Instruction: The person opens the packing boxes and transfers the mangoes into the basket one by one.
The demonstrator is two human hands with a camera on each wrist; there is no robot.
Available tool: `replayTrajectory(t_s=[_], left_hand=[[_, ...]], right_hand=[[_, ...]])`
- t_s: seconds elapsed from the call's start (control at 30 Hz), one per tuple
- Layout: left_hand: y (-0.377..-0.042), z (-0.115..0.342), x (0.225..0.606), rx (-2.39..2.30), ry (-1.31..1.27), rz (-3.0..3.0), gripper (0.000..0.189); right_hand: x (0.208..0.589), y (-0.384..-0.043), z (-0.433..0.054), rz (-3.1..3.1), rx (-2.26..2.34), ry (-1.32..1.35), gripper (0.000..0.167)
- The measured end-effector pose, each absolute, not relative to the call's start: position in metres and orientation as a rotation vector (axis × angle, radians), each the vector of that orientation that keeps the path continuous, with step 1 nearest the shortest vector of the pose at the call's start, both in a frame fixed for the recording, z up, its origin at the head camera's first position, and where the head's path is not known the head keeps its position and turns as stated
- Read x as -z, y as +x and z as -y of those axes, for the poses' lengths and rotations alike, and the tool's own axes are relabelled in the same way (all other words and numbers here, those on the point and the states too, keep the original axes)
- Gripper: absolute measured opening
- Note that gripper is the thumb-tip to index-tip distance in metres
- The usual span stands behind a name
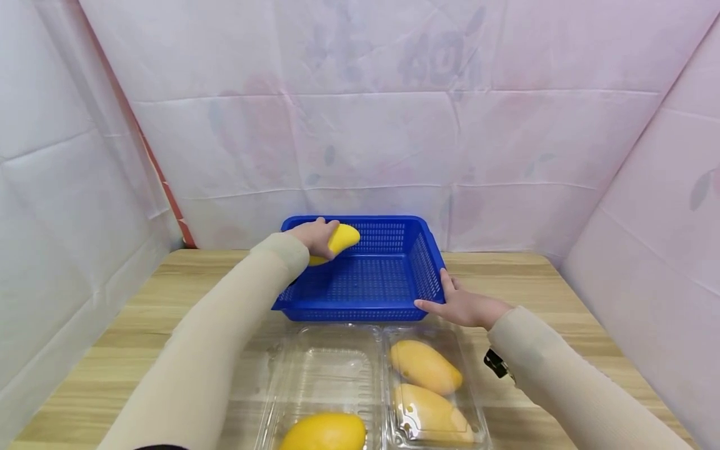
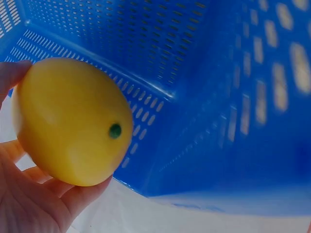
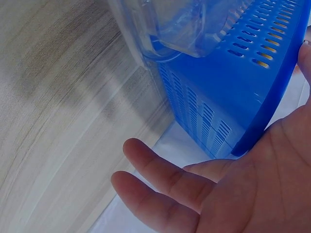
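Note:
My left hand (image 1: 316, 236) grips a yellow mango (image 1: 344, 237) over the left part of a blue plastic basket (image 1: 360, 314). Thumb and fingers wrap the mango's sides in the left wrist view, and its dark green stem spot faces that camera. At the basket's front right corner, my right hand (image 1: 469, 306) holds the rim between thumb and index finger. The other fingers (image 3: 160, 179) of that hand extend loosely below the rim in the right wrist view. Another mango (image 1: 323, 432) lies in the left half of a clear plastic container (image 1: 337, 359) in front of the basket.
Two paler mangoes (image 1: 426, 367) show through clear plastic in the container's right half. Everything stands on a wood-grain table (image 1: 506, 275). Pale printed sheets (image 1: 365, 137) hang behind and at both sides. A dark wristband piece (image 1: 497, 362) shows at my right sleeve.

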State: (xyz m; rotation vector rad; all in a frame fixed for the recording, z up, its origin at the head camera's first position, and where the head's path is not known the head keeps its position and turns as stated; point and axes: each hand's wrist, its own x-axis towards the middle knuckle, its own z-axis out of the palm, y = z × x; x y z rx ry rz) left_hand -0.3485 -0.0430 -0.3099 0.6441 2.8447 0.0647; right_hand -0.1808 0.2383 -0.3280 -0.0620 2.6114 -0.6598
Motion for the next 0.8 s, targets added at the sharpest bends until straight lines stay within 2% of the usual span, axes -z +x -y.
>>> replayTrajectory(t_s=[0.27, 0.4, 0.57, 0.8], left_hand=[[-0.356, 0.034, 0.314, 0.034, 0.603, -2.825, 0.079], [-0.358, 0.034, 0.317, 0.045, 0.551, -2.777, 0.068], [-0.349, 0.039, 0.316, -0.070, 0.417, -2.737, 0.052], [-0.331, 0.043, 0.314, -0.022, 0.424, -2.757, 0.049]], right_hand=[[0.325, -0.178, -0.238, -2.602, 0.646, -0.031, 0.113], [0.323, -0.178, -0.235, -2.601, 0.624, -0.017, 0.113], [0.322, -0.179, -0.230, -2.592, 0.634, -0.023, 0.113], [0.322, -0.180, -0.227, -2.593, 0.632, -0.045, 0.114]])
